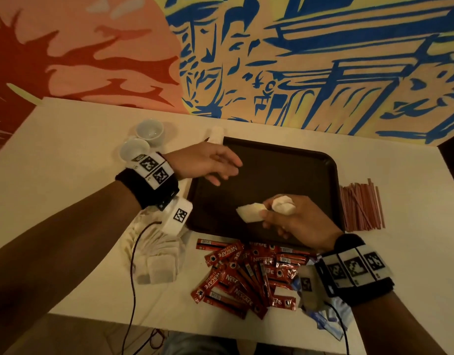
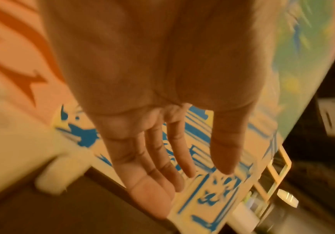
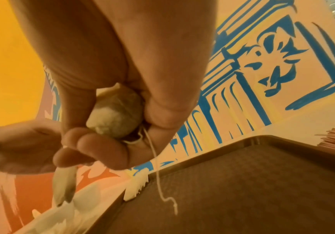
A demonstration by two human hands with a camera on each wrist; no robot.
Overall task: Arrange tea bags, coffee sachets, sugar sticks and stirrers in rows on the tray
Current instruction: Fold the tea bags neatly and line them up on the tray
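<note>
A dark brown tray [image 1: 284, 160] lies bare in the middle of the table. My right hand [image 1: 295, 219] hovers over its near part and grips tea bags: one flat bag [image 1: 250, 212] pinched at the fingertips, another bunched bag [image 1: 283, 203] in the fist. In the right wrist view the bunched tea bag [image 3: 116, 117] sits in my curled fingers [image 3: 94, 152] with its string [image 3: 158, 174] dangling. My left hand [image 1: 215, 162] hangs over the tray's far left corner, fingers straight and holding nothing; the left wrist view shows its bare fingers [image 2: 148, 158].
A heap of tea bags [image 1: 156, 260] lies left of the tray, red coffee sachets [image 1: 246, 275] in front of it, pink stirrers [image 1: 361, 206] to its right. Two white cups [image 1: 143, 139] stand at the back left. Blue packets [image 1: 328, 321] lie under my right wrist.
</note>
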